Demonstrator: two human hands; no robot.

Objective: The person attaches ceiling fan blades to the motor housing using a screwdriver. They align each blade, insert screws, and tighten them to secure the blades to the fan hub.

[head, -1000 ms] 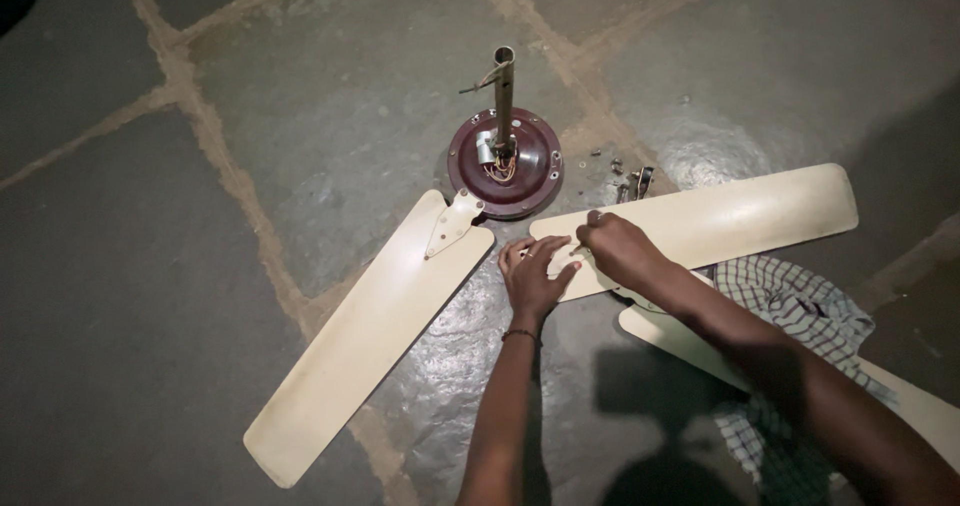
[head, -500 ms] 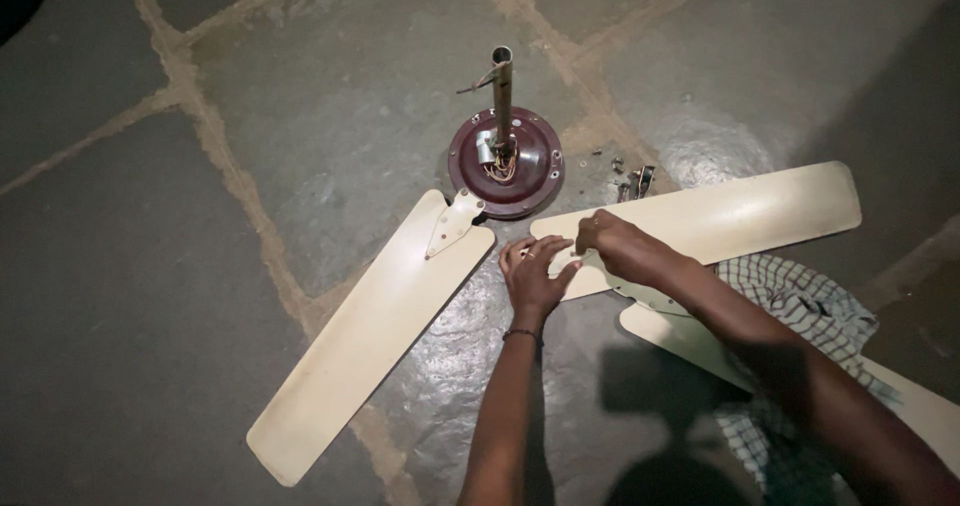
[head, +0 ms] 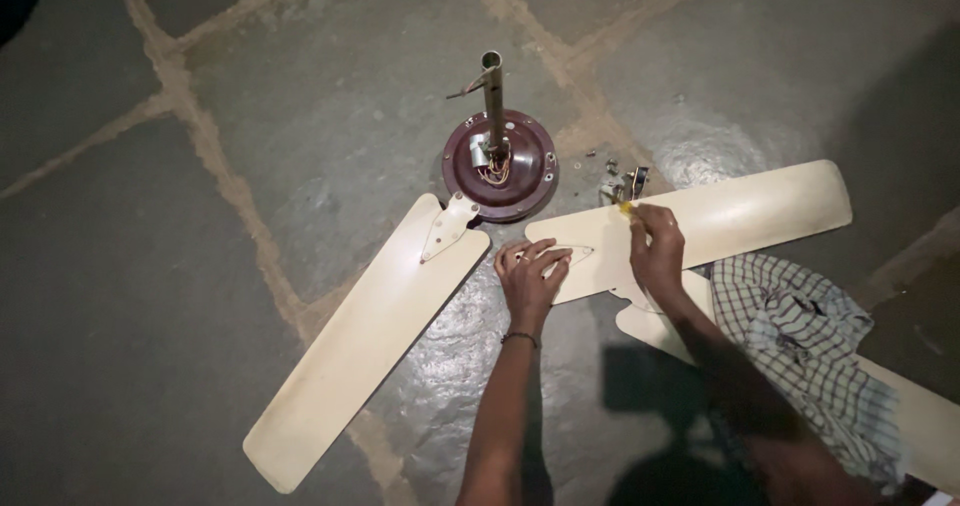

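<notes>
Left hand: my left hand (head: 530,278) lies flat, fingers spread, pressing on the inner end of the loose cream fan blade (head: 700,221); its grip is released, nothing held.
Right hand: my right hand (head: 655,251) is raised just above the same blade, its grip clenched around a small yellow-tipped tool (head: 625,208); I cannot tell what kind of tool it is.
Loose blade: it lies flat on the stone floor (head: 250,96), running from below the motor out to the right; its inner end, with a triangular metal bracket (head: 560,258), sits partly under my left fingers and is not joined to the motor.
Motor: the maroon fan motor (head: 500,166) stands on the floor just above my hands, its metal rod (head: 493,101) pointing up, wires showing at its centre.
Mounted blade: a second cream blade (head: 365,341) stretches to the lower left, its bracket reaching the motor's rim.
Third blade: another cream blade (head: 900,396) lies under my right arm, mostly covered by a checked cloth (head: 800,346).
Small parts: a few screws (head: 610,171) and bits of hardware lie on the floor between the motor and the loose blade, near my right hand.
</notes>
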